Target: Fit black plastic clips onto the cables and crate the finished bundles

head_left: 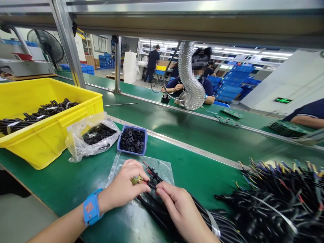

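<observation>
My left hand point(129, 182), with a blue wrist strap point(92, 207), is closed in a pinch on a small black plastic part point(152, 183) at a cable's end. Opposite it, my right hand point(178, 206) pinches the black cable just beside that part. Red wire ends and more dark cable ends stick out beyond the fingertips. Beneath the hands a bundle of black cables point(158, 212) lies across a clear plastic bag point(165, 168). Just past my left hand stands a small blue bin point(145, 143) of small black plastic parts. What exactly the fingertips cover is partly hidden.
A yellow crate point(50, 148) with tied black cables stands left, beside an open clear bag point(76, 141) of black parts. A large cable pile point(265, 209) fills the right. A metal rail, a flexible silver duct point(187, 64), circuit boards point(226, 119) and co-workers are beyond.
</observation>
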{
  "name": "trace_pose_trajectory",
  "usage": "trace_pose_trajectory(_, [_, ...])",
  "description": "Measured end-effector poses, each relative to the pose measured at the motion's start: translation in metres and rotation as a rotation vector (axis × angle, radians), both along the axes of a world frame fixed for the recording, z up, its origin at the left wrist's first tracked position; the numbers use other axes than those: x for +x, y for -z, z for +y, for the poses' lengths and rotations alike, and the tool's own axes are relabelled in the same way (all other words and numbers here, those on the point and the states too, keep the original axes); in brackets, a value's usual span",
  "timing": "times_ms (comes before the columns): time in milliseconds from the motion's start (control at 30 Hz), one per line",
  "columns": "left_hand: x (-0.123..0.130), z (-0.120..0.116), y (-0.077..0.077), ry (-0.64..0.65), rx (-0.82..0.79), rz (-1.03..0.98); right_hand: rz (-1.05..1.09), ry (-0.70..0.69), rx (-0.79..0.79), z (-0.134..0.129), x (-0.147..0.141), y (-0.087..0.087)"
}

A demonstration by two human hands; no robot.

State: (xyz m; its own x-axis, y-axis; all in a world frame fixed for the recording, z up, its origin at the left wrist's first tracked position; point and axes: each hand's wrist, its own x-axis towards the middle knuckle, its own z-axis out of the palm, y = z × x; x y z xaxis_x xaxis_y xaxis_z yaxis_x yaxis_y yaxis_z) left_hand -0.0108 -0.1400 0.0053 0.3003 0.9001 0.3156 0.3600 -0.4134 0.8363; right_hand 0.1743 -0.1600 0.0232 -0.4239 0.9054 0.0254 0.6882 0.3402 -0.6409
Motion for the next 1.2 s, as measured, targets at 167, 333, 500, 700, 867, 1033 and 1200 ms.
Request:
trace_pose_trajectory(167, [0.003, 0.0, -0.007, 0.022, -0.065, 0.047, -0.004, 0.011, 0.042, -0.004, 0.0, 0.005])
trace_pose_trajectory(333, [0.004, 0.001, -0.013, 0.039, 0.194, 0.2, 0.002, 0.024, 0.08, -0.006, 0.0, 0.009])
trace_pose_trajectory(500, [-0.002, 0.005, -0.007, 0.043, 0.179, 0.244, 0.002, 0.038, 0.112, -0.007, 0.0, 0.011])
trace_pose_trajectory(700, [-0.008, 0.009, 0.0, 0.094, -0.142, 0.087, -0.037, 0.026, 0.122, -0.006, -0.002, 0.011])
trace_pose_trajectory(867, [-0.009, 0.01, 0.0, 0.141, -0.101, 0.087, -0.128, 0.019, 0.115, -0.005, -0.003, 0.009])
trace_pose_trajectory(1033, [-0.007, 0.009, 0.0, 0.192, 0.052, 0.045, -0.153, 0.001, 0.087, -0.005, -0.003, 0.008])
trace_pose_trajectory(1200, [-0.006, 0.007, 0.002, 0.228, 0.266, 0.098, -0.146, 0.008, 0.057, -0.005, -0.003, 0.007])
